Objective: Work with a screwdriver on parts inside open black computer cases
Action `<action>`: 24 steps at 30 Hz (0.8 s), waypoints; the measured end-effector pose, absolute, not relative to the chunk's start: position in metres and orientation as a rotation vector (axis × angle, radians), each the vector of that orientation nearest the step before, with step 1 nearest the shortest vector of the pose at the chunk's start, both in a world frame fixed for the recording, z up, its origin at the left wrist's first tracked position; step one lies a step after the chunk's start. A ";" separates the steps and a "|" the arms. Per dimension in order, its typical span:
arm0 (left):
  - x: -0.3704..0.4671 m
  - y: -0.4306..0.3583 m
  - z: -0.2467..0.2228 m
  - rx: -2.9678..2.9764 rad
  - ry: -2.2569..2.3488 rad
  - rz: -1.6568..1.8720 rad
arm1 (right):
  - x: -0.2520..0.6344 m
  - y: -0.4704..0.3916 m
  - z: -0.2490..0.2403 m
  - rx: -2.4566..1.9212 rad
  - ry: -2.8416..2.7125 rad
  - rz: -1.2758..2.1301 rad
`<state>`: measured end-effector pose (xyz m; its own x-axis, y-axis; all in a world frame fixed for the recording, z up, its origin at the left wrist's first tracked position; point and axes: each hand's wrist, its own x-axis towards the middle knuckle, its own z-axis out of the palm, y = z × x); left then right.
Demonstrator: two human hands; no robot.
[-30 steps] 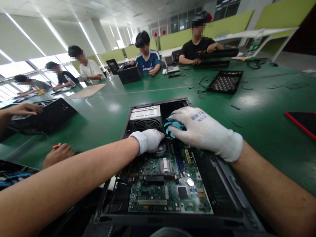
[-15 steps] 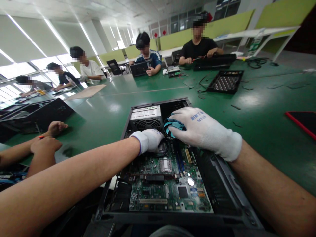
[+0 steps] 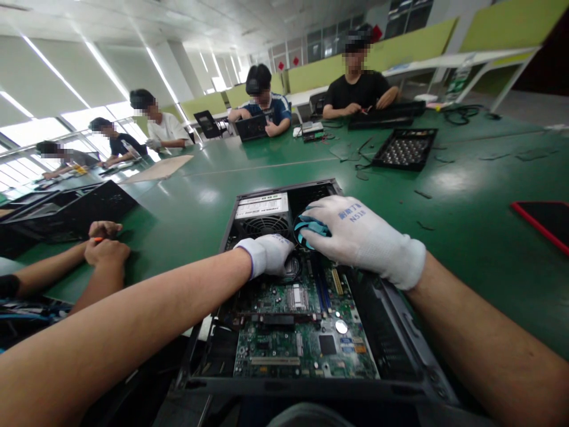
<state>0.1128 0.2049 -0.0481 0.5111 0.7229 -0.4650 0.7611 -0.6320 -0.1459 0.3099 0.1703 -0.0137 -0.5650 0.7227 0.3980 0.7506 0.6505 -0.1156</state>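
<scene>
1 power supply [image 3: 263,212] beside fan [image 3: 306,230]

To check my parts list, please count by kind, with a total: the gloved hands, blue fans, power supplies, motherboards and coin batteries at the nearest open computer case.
Left hand and right hand, gloved: 2
Blue fan: 1
Power supply: 1
Motherboard: 1
Coin battery: 1
Total: 6

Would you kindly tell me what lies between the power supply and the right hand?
A blue fan lies there, partly covered by the right hand, in the head view.
</scene>
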 end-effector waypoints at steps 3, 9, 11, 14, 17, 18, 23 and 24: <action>0.113 0.205 -0.049 2.661 1.306 -0.780 | 0.311 0.170 -0.015 -1.160 -2.456 -0.100; 0.115 0.206 -0.051 2.652 1.319 -0.814 | 0.310 0.171 -0.014 -1.150 -2.461 -0.086; 0.115 0.205 -0.051 2.651 1.330 -0.816 | 0.309 0.171 -0.014 -1.152 -2.461 -0.081; 0.116 0.205 -0.050 2.640 1.339 -0.795 | 0.309 0.170 -0.014 -1.159 -2.459 -0.070; 0.119 0.205 -0.048 2.634 1.324 -0.823 | 0.309 0.170 -0.013 -1.167 -2.464 -0.061; 0.121 0.205 -0.048 2.639 1.312 -0.836 | 0.309 0.170 -0.013 -1.171 -2.463 -0.060; 0.127 0.207 -0.047 2.639 1.292 -0.857 | 0.309 0.169 -0.012 -1.172 -2.457 -0.061; 0.127 0.207 -0.047 2.640 1.292 -0.853 | 0.309 0.169 -0.013 -1.170 -2.453 -0.062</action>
